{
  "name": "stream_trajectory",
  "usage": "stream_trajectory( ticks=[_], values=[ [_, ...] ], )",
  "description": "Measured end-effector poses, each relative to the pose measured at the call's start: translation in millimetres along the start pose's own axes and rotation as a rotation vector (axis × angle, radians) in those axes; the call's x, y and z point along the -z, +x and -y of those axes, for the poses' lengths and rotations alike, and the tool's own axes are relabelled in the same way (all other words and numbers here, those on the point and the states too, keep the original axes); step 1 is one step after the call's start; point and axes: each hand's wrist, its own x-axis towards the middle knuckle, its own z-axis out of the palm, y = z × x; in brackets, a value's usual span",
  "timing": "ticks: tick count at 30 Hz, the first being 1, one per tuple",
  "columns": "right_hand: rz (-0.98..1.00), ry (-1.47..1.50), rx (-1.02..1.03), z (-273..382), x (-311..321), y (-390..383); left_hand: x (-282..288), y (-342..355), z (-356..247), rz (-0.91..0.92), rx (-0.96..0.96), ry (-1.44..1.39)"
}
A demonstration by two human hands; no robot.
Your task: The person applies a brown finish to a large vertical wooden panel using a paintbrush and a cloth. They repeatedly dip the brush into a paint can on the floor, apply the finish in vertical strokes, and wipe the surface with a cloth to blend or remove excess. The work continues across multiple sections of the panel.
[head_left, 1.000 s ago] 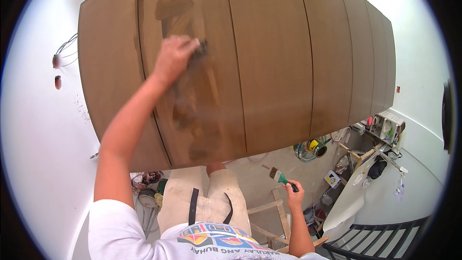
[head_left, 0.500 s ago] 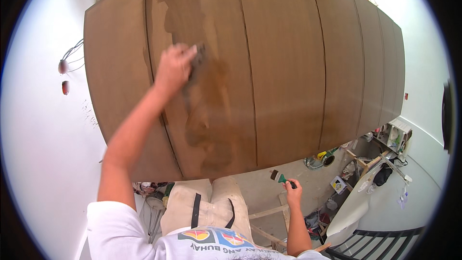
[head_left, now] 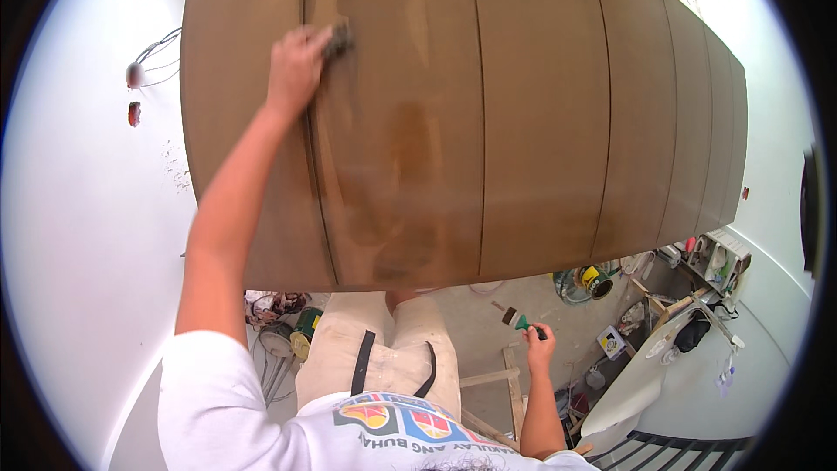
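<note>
My left hand [head_left: 295, 65] is raised high against a row of brown wooden cabinet doors [head_left: 540, 113] and grips a small dark pad [head_left: 338, 39], pressed on the second panel from the left. That panel carries a darker, blotchy streak [head_left: 397, 148] running from its top down to its lower edge. My right hand [head_left: 539, 340] hangs low by my side and holds a paintbrush with a green handle [head_left: 516, 321], bristles pointing up and left, away from the doors.
White walls [head_left: 78, 227] flank the cabinet; loose wires [head_left: 148, 57] stick out at the left. Below are a concrete floor, a green can [head_left: 305, 331], wooden planks [head_left: 510, 384], a yellow cable reel [head_left: 595, 279], a cluttered shelf [head_left: 711, 262] and a dark stair railing [head_left: 689, 453].
My left hand with the pad has moved up the second panel toward its top. The right hand with the brush has stayed low at my side.
</note>
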Motion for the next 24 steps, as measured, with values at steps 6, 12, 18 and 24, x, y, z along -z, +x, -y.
stream_trajectory(
  ticks=[6, 12, 18, 24],
  values=[
    [0.013, 0.031, 0.058, 7.4, -6.4, 14.4, 24.1, -35.5, -5.6, 0.024, -0.095, -0.122],
    [0.062, 0.037, 0.090, 8.8, -19.6, 7.0, 119.9, -274.2, -139.4, 0.290, 0.003, -0.317],
    [0.086, -0.001, 0.098, -13.1, -21.5, 9.2, 145.1, -333.8, -174.3, 0.383, -0.002, -0.282],
    [0.030, 0.006, 0.058, -35.5, -20.6, 12.6, 79.8, -189.7, -86.3, 0.217, -0.001, -0.191]
  ],
)
